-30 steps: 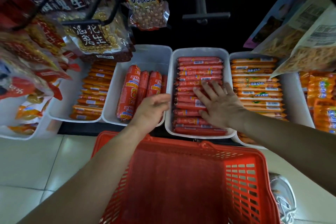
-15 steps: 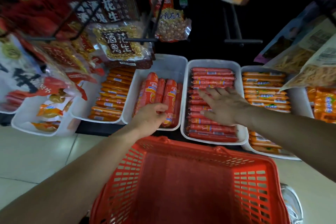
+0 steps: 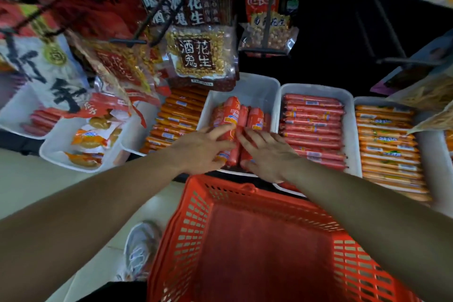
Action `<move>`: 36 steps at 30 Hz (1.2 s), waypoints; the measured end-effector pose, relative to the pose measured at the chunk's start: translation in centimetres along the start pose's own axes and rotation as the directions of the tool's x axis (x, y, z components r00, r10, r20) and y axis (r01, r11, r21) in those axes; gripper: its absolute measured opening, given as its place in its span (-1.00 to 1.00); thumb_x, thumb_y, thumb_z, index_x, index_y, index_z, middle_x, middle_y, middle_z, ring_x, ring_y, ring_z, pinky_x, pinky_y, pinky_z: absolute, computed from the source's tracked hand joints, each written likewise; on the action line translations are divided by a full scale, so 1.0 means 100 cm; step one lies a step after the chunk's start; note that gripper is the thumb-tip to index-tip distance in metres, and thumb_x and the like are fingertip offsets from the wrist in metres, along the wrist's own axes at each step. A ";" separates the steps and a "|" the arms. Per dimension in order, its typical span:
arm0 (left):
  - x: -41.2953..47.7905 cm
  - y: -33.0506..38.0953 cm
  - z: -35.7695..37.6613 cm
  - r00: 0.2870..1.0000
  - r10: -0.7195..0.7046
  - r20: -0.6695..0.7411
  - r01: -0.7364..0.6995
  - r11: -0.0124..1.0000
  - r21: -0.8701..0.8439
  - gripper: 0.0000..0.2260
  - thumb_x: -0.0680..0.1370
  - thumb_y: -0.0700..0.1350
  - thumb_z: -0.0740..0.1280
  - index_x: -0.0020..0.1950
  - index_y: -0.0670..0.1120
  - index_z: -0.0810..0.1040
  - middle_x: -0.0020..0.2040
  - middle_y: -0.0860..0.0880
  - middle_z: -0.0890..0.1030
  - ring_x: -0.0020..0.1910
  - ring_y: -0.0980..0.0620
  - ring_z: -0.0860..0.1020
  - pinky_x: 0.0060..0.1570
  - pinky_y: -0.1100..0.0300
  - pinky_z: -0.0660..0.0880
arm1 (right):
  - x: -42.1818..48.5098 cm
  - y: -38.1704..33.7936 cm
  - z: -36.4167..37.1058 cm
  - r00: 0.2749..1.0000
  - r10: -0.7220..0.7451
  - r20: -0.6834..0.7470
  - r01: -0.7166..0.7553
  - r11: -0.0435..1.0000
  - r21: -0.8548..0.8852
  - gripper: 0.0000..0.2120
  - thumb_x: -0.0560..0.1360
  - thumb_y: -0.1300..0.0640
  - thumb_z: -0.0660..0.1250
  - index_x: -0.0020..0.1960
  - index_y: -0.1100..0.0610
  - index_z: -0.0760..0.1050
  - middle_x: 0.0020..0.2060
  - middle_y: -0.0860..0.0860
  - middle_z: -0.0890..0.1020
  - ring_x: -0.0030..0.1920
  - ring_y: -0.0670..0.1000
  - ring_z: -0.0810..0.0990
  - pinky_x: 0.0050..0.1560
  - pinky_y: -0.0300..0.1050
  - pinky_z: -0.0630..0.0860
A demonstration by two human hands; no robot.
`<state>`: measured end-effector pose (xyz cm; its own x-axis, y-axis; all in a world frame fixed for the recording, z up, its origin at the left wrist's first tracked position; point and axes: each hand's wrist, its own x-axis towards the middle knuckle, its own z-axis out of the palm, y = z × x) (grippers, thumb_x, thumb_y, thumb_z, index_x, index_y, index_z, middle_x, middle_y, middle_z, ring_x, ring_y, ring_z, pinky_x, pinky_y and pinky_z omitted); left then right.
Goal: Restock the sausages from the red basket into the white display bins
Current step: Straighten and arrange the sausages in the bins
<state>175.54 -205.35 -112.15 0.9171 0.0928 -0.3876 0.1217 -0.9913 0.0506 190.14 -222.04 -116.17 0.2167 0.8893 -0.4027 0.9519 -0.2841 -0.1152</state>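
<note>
Over the near edge of the part-filled white bin point(image 3: 259, 88), the left hand point(image 3: 203, 148) curls round the leftmost of four thick sausages point(image 3: 231, 115), while the right hand point(image 3: 269, 154) lies flat, fingers straight, on those beside it. Step judged: squaring up stock already in the bin, since the one red basket point(image 3: 195, 216) just below shows no sausages inside; the next move calls for an even two-handed push to set the four parallel. Six white bins counted, with a seventh uncertain at the right.
</note>
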 end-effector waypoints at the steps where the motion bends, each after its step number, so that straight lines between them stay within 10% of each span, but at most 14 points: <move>1: 0.001 -0.004 0.000 0.998 0.027 -0.048 -0.026 0.999 0.021 -0.55 0.58 0.18 0.21 0.48 0.27 0.27 0.62 0.08 -0.06 0.50 -0.11 0.25 0.29 -0.01 0.44 | 0.000 0.002 0.006 1.000 -0.007 -0.011 0.006 1.000 -0.018 -0.32 0.61 -0.30 -0.14 0.60 -0.06 -0.30 0.61 0.00 -0.19 0.59 0.08 -0.19 0.55 0.14 -0.17; 7: -0.011 -0.028 0.015 0.969 -0.149 -0.197 0.102 0.968 -0.230 -0.71 0.49 0.17 0.32 0.16 0.12 0.39 0.42 0.07 0.28 0.04 -0.10 0.59 -0.05 0.03 0.56 | -0.003 0.014 0.012 0.992 -0.045 -0.116 0.045 0.999 -0.002 -0.43 0.60 -0.25 -0.12 0.58 -0.14 0.09 0.59 -0.01 0.07 0.56 0.10 0.01 0.53 0.13 -0.04; 11: -0.014 -0.043 0.018 0.933 -0.265 -0.242 0.221 0.955 -0.196 -0.68 0.53 0.14 0.33 0.21 0.05 0.41 0.20 0.01 0.57 0.13 -0.05 0.53 -0.01 0.10 0.49 | 0.011 0.008 -0.003 0.989 0.004 -0.150 0.007 0.997 0.072 -0.47 0.58 -0.16 0.13 0.53 -0.07 0.23 0.52 0.00 0.18 0.48 0.11 0.13 0.46 0.15 0.12; 15: -0.007 -0.036 0.023 0.937 -0.263 -0.231 0.224 0.958 -0.181 -0.46 0.58 0.19 0.26 0.54 0.19 0.22 0.33 -0.02 0.49 0.22 -0.09 0.53 0.05 0.05 0.51 | 0.025 -0.010 -0.006 0.989 -0.047 -0.137 0.061 0.993 0.101 -0.33 0.59 -0.16 0.13 0.61 -0.06 -0.03 0.61 -0.05 -0.06 0.57 0.07 -0.06 0.51 0.19 0.01; 26: -0.007 -0.049 0.039 0.942 -0.287 -0.173 0.222 0.921 -0.320 -0.49 0.61 0.20 0.17 0.55 0.32 0.13 0.19 0.05 0.33 0.21 -0.01 0.42 0.16 -0.04 0.51 | 0.051 -0.012 0.013 0.977 -0.195 -0.082 0.186 0.976 -0.111 -0.20 0.53 -0.42 -0.28 0.60 0.02 -0.34 0.56 -0.03 -0.35 0.58 -0.02 -0.29 0.56 0.11 -0.20; 36: -0.013 -0.060 0.036 0.942 -0.324 -0.083 0.287 0.911 -0.296 -0.47 0.62 0.14 0.21 0.59 0.23 0.15 0.39 0.05 0.30 0.39 -0.04 0.33 0.25 0.06 0.39 | 0.021 0.010 0.011 0.977 -0.171 -0.129 0.149 0.975 -0.166 -0.22 0.54 -0.41 -0.32 0.63 0.00 -0.11 0.62 0.00 -0.05 0.59 0.05 -0.07 0.54 0.09 -0.06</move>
<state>172.25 -199.89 -115.29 0.8564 0.4163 -0.3054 0.4865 -0.8488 0.2069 191.30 -220.86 -118.17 0.0768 0.9635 -0.2566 0.9961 -0.0851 -0.0215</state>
